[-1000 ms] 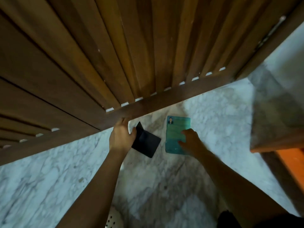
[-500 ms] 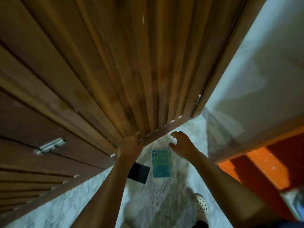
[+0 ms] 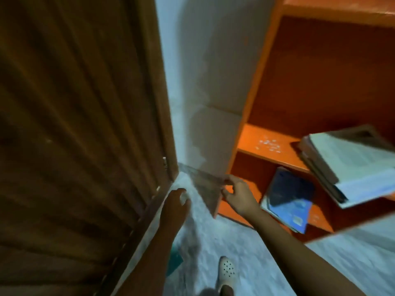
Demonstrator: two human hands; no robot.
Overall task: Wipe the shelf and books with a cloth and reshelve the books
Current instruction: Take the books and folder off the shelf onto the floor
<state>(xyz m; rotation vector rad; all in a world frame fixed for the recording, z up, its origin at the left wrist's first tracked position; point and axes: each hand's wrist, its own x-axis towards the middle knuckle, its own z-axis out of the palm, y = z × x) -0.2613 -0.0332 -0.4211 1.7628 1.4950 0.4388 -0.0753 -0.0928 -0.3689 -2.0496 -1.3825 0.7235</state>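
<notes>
Blurry view here, with a dark slatted wooden door [image 3: 74, 146] filling the left half of the frame and a pale wall [image 3: 203, 60] running up the middle. On the right stands the orange shelf [image 3: 267, 142], open-fronted. A stack of books [image 3: 352, 165] lies flat on its middle board at the right edge of the frame, jutting out over the front. Below that, 1 blue book [image 3: 288, 201] lies tilted in the bottom compartment, low and right of centre. The left hand [image 3: 176, 207] sits just below centre, right at the door's lower corner, back of the hand to the camera. Its fingers are too smeared to read, so I can't tell if they're curled or straight, or if they hold anything. The right hand [image 3: 240, 196] is just beside the shelf's lower left corner, fingers apart and loosely curved, thumb clear of the rest, nothing in it. I can't tell whether it touches the side panel. Down on the marble floor [image 3: 267, 253], 1 white perforated shoe [image 3: 227, 270] shows at bottom centre. A teal flat thing [image 3: 175, 261] peeks out beside the left forearm.
</notes>
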